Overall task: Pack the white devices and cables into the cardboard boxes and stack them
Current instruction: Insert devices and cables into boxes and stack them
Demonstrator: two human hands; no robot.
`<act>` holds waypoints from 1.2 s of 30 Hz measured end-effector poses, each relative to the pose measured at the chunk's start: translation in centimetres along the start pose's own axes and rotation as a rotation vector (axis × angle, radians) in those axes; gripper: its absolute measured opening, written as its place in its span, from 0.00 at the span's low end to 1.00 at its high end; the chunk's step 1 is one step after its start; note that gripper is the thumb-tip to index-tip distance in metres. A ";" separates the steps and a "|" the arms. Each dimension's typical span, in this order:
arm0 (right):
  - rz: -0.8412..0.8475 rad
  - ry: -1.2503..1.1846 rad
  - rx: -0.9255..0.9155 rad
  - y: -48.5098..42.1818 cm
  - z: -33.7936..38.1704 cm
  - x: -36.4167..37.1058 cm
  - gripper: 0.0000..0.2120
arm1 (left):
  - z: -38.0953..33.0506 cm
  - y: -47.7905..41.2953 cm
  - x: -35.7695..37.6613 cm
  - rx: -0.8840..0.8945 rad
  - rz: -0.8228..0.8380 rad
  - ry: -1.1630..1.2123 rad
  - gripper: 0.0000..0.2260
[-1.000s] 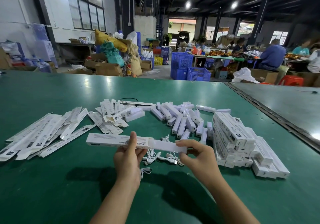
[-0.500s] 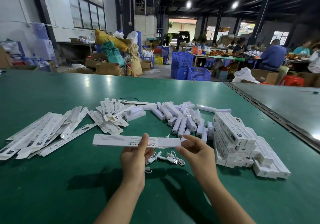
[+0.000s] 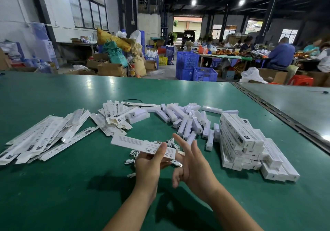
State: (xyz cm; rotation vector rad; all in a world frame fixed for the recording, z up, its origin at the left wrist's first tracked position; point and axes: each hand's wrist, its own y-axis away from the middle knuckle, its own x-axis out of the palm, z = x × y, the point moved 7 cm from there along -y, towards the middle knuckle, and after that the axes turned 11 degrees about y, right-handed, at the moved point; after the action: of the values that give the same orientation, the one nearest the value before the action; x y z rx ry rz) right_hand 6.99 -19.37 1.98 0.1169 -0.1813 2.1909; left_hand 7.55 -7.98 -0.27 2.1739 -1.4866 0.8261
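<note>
The long white box (image 3: 135,144) was held over the green table (image 3: 71,186), just above the white cables (image 3: 132,153). The left hand (image 3: 149,164) gripped it, thumb on top. The right hand (image 3: 194,166) was at the box's end with its fingers spread out straight, holding nothing, and the white devices (image 3: 185,123) lay behind.

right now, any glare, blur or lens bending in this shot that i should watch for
head view: ceiling lamps leave pale glare on the far green table; head view: the right hand looks slightly motion-smeared, the left hand and its box sharper; head view: the wide lens bows the walls and table edge.
</note>
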 end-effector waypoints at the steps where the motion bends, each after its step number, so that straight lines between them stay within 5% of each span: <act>1: -0.006 -0.024 0.000 0.0 0.0 -0.2 0.33 | 0.0 0.0 0.0 0.000 -0.013 0.000 0.19; 4: -0.351 0.134 -0.069 0.1 -0.1 -2.8 0.24 | -0.3 -0.5 -0.5 0.022 -0.099 0.030 0.14; 6: -0.657 0.703 -0.110 0.7 0.6 -4.9 0.09 | -0.7 -1.0 -1.3 0.041 -0.162 0.039 0.08; 9: -0.515 1.426 0.023 -0.3 -1.0 -5.0 0.14 | -1.3 -1.5 -2.3 0.069 -0.217 0.045 0.09; 12: -0.369 1.584 0.064 -1.4 -2.3 -4.3 0.20 | -1.4 -1.7 -2.5 0.075 -0.224 0.048 0.09; 19: -0.351 1.636 -0.111 -1.6 -1.0 -3.2 0.08 | -0.8 -1.7 -2.4 0.064 -0.213 0.024 0.07; 26: -0.018 1.385 -0.233 -0.7 -0.9 -1.1 0.06 | -1.1 -1.7 -2.6 0.053 -0.229 0.042 0.09; 36: -0.339 1.450 -0.085 -1.1 -2.0 -1.0 0.20 | -1.1 -1.5 -2.4 0.030 -0.225 0.028 0.10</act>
State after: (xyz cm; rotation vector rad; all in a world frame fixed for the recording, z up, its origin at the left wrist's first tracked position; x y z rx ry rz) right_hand 8.41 -19.22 -0.06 -1.3353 0.5220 1.4634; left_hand 8.00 -5.05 -0.97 2.2886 -1.1947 0.8013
